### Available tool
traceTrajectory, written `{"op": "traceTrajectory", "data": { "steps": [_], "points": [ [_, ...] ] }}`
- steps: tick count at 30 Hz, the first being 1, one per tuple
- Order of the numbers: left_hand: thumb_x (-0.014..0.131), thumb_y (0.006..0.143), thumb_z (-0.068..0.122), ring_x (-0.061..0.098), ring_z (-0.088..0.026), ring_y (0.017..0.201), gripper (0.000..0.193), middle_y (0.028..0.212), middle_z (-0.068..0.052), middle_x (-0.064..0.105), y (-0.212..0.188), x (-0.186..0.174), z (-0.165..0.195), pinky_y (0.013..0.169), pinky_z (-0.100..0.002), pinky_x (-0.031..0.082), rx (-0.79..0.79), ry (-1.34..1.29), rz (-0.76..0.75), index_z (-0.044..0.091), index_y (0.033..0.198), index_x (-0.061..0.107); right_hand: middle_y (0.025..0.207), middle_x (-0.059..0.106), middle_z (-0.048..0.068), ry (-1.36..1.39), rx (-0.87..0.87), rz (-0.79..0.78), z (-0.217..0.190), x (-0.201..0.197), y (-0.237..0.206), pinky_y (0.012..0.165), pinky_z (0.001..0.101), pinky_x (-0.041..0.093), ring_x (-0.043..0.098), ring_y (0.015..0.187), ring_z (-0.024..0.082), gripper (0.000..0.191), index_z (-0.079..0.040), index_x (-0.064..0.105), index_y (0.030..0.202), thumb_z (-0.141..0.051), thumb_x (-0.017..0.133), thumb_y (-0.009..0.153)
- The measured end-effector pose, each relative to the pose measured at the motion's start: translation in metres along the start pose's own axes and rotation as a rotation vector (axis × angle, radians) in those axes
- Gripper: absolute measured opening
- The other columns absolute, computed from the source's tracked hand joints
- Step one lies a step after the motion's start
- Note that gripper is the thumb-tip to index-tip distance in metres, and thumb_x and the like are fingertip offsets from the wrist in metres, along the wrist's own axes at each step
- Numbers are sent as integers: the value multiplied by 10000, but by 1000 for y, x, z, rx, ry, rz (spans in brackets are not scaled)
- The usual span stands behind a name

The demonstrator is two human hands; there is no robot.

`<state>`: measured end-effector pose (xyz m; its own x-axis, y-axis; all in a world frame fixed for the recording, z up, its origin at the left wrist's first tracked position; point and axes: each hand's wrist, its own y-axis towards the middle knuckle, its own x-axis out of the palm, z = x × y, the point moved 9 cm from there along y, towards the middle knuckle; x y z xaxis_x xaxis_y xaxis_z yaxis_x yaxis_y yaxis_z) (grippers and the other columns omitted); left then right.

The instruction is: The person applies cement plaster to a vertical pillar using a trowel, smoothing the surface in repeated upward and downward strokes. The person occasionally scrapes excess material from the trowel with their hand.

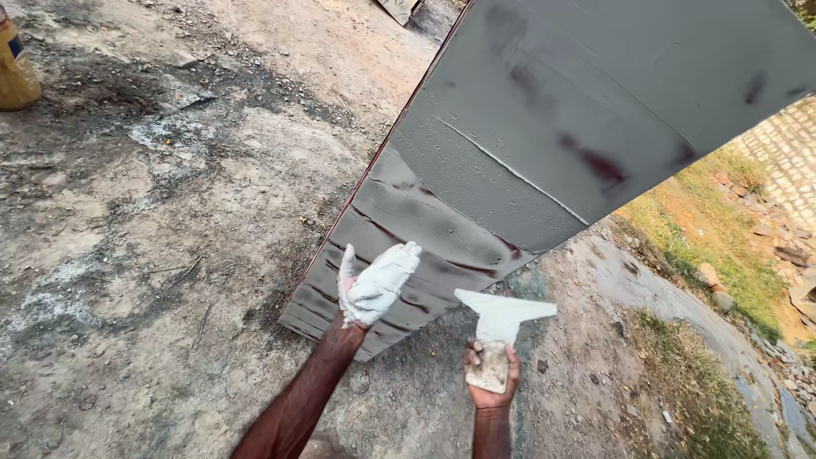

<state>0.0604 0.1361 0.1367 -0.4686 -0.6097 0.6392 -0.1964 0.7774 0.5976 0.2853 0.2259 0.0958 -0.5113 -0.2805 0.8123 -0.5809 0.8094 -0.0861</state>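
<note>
On bare dirt ground (pixel 153 255), the grey-puttied panel (pixel 544 144) shows red gaps low down; putty-caked left hand (pixel 374 285) presses open, right hand (pixel 491 374) grips a scraper (pixel 501 314).

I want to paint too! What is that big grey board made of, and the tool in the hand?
The board looks like dark red sheet metal under wet grey filler: a thin red edge and red streaks show through. The scraper in the right hand seems to be a thin flat blade, probably metal or plastic, coated in pale filler.

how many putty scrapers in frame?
1: a wide putty scraper in the right hand, off the grey panel. The left hand is putty-coated and holds no tool.
</note>
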Motion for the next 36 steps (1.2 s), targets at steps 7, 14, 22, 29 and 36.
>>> {"op": "traceTrajectory", "data": {
  "steps": [7,14,22,29,36],
  "points": [
    [426,960,640,356,-336,1462,873,1654,-215,325,-59,1,50,544,-254,630,290,377,633,12,1559,326,1650,425,139,-1821,-627,41,-223,228,79,699,398,580,647,936,338,811,-123,412,1586,-202,671,822],
    [566,1015,564,579,-394,1280,703,1494,-313,463,-140,17,55,353,-162,494,262,217,384,-10,1415,493,1587,501,40,-2860,-1723,-507,-176,477,132,1001,464,524,545,1143,309,650,-218,600,1507,-244,792,887],
    [546,996,597,661,-306,1119,744,1493,-299,475,-243,27,67,313,-146,390,427,163,471,-10,1422,496,1446,542,-1,-3027,-2040,-578,-174,501,201,993,422,484,527,1185,276,638,-258,601,1467,-325,785,860],
    [490,1047,602,730,-265,835,768,1588,-224,420,-254,63,52,430,-184,327,171,139,101,25,1549,410,1495,521,35,-3039,-1927,-639,-179,499,212,1092,473,475,514,1232,355,662,-207,581,1476,-271,739,836],
    [466,1022,607,624,-284,1140,747,1469,-256,525,-291,9,99,387,-131,488,672,368,979,-14,1437,487,1519,504,96,-2951,-1870,-657,-170,497,202,1051,464,541,525,1325,372,662,-155,582,1474,-165,827,858]
  ]
}}
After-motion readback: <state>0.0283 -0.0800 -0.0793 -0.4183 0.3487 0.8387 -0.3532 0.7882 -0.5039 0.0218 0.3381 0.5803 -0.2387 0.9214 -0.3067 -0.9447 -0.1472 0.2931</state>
